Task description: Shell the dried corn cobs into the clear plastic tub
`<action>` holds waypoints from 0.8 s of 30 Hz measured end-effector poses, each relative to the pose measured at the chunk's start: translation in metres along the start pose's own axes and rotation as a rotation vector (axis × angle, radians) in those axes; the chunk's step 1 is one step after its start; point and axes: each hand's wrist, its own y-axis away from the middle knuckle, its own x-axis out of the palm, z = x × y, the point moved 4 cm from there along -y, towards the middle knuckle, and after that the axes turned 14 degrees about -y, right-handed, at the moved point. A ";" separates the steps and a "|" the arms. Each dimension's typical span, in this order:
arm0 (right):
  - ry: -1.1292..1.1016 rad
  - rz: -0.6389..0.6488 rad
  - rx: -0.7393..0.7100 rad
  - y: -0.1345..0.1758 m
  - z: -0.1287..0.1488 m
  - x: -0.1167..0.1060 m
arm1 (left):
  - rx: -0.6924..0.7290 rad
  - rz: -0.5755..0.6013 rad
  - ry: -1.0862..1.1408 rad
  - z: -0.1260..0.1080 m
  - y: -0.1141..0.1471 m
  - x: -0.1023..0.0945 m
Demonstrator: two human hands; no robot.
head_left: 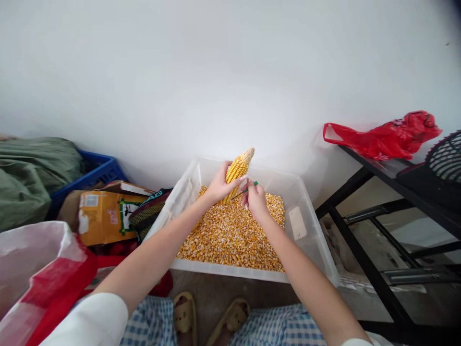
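Note:
My left hand (220,186) is wrapped round an ear of corn (237,169), which tilts with its pale tip up and to the right. Close beside it, my right hand (255,199) is closed on a small tool with a green handle (255,183). A thin dark shaft (236,195) runs from that hand to the lower part of the ear. The tool's exact kind is hard to make out. Under both hands, loose yellow corn kernels (230,235) fill the bottom of a translucent plastic bin (313,230).
Left of the bin are a brown cardboard box (104,216), a blue crate (95,173) with green cloth (39,168), and a red-and-white bag (54,269). On the right, a black metal frame (363,240) carries a red plastic bag (389,137). A white wall (230,72) rises behind.

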 end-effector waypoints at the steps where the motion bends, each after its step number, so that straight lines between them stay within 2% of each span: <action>1: 0.037 0.014 0.009 0.001 -0.002 0.001 | -0.007 -0.024 0.008 0.001 -0.001 -0.001; 4: 0.132 0.073 0.020 0.005 -0.004 0.008 | -0.058 -0.115 0.073 0.007 -0.004 -0.007; 6: 0.108 0.069 0.008 0.008 -0.002 0.010 | -0.111 -0.142 0.153 0.012 -0.007 -0.010; 11: -0.064 0.030 -0.026 0.010 0.012 0.011 | -0.240 -0.025 0.412 0.014 -0.008 -0.004; 14: -0.127 -0.023 -0.089 0.010 0.020 0.008 | -0.275 0.017 0.478 0.010 -0.006 -0.001; 17: -0.131 -0.055 -0.133 0.011 0.023 0.006 | -0.292 0.024 0.501 0.009 -0.006 0.000; 24: -0.015 0.042 -0.150 0.015 0.020 0.011 | -0.326 -0.009 0.483 0.010 -0.005 0.001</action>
